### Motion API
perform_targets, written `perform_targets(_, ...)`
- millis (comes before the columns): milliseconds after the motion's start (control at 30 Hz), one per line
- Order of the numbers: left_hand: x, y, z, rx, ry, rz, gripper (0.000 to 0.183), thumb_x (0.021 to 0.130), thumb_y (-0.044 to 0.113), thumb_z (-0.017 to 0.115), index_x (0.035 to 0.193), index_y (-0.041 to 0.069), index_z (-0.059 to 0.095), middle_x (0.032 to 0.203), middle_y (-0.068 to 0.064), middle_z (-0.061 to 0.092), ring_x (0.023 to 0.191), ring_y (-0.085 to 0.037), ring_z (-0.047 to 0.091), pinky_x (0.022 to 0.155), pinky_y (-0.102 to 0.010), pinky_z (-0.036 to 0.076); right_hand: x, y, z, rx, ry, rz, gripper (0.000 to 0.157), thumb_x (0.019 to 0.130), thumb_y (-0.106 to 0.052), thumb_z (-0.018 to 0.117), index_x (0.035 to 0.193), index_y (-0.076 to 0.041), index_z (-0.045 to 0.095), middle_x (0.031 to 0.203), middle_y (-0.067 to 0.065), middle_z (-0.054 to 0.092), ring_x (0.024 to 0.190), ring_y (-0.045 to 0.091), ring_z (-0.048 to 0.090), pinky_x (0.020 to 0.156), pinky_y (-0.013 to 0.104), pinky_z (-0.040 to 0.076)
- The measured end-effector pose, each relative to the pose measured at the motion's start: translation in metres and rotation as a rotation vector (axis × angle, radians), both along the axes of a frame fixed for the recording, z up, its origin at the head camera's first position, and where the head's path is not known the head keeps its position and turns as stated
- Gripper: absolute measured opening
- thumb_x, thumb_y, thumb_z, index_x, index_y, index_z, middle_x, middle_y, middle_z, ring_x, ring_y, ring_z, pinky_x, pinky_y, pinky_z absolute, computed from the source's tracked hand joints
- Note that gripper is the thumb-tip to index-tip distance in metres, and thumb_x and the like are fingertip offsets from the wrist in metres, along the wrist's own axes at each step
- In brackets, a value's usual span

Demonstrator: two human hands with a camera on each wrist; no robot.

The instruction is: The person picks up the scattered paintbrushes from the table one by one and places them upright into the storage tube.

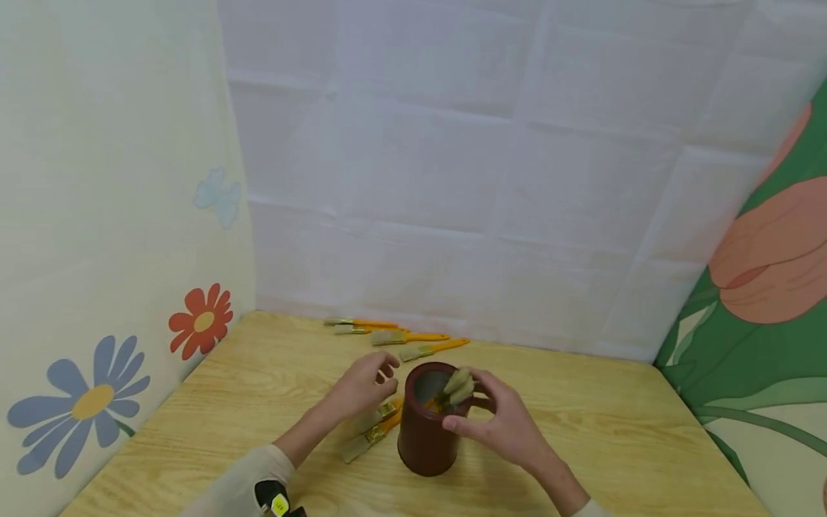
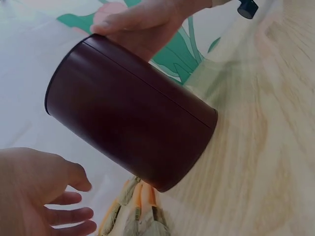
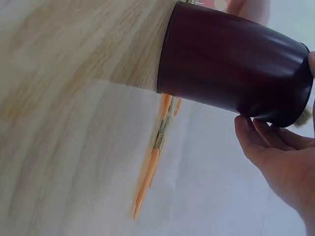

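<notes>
A dark red, leather-like pen holder stands upright on the table, open at the top. My right hand grips it near the rim, thumb at the front and fingers on the far side; the right wrist view shows the fingertips against its wall. Paintbrushes stand inside, pale bristles up at the right rim. My left hand hovers to the left of the holder, fingers loosely bent and holding nothing. In the left wrist view it is apart from the holder. Beneath it lie paintbrushes with orange handles, partly hidden behind the holder.
Several more orange-handled paintbrushes lie along the back of the wood-grain table. A creased white cloth hangs behind. Flower-printed sheets border the left and right sides.
</notes>
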State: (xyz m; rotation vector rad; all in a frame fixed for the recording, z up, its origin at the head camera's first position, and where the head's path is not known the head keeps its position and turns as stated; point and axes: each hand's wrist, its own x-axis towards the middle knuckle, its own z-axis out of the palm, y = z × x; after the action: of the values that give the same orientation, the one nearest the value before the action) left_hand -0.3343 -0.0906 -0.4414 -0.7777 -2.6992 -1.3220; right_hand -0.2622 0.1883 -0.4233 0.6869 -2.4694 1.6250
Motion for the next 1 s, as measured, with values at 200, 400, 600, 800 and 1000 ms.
perform_targets(200,0.006,-0.003,-0.002,-0.144,-0.021,0.015,0.027,0.091,0.012,0.074,0.113,-0.003,0.067,0.099,-0.012,0.064,0.089,-0.026,0.062,0.073,-0.045,0.053,-0.001,0.003,0.002,0.008,-0.011,0.000,0.068,0.083,-0.027,0.089,0.143,-0.022,0.056,0.131,-0.001,0.061,0.121,0.020,0.059,0.098,0.040,0.050)
perform_targets(400,0.010,-0.006,-0.002,-0.286,0.032,0.043,0.015,0.083,0.013,0.083,0.090,0.005,0.072,0.082,-0.001,0.065,0.072,-0.017,0.059,0.064,-0.041,0.053,-0.001,0.003,0.004,0.005,-0.029,0.002,0.067,0.083,-0.027,0.088,0.142,-0.024,0.056,0.132,-0.002,0.061,0.120,0.017,0.059,0.098,0.040,0.050)
perform_targets(600,0.009,-0.007,-0.004,-0.321,-0.001,0.044,0.018,0.083,0.019,0.085,0.075,0.014,0.069,0.072,0.007,0.061,0.064,-0.013,0.055,0.057,-0.036,0.049,0.000,0.004,0.003,0.003,-0.027,0.008,0.067,0.084,-0.027,0.088,0.142,-0.024,0.056,0.132,-0.002,0.061,0.119,0.016,0.060,0.098,0.039,0.050)
perform_targets(800,0.008,-0.010,-0.007,-0.309,0.016,0.027,0.018,0.083,0.015,0.083,0.078,0.014,0.066,0.073,0.008,0.060,0.065,-0.013,0.055,0.057,-0.036,0.049,0.001,0.004,0.003,0.003,-0.036,0.009,0.067,0.084,-0.027,0.088,0.143,-0.024,0.056,0.131,-0.002,0.061,0.119,0.016,0.060,0.099,0.041,0.049)
perform_targets(1000,0.007,-0.014,-0.005,-0.265,0.021,-0.019,0.014,0.086,0.008,0.079,0.084,0.011,0.066,0.077,0.005,0.060,0.069,-0.014,0.056,0.061,-0.037,0.049,0.000,0.003,0.004,0.003,-0.032,0.006,0.067,0.084,-0.027,0.088,0.142,-0.024,0.056,0.131,-0.002,0.061,0.119,0.015,0.060,0.099,0.037,0.050)
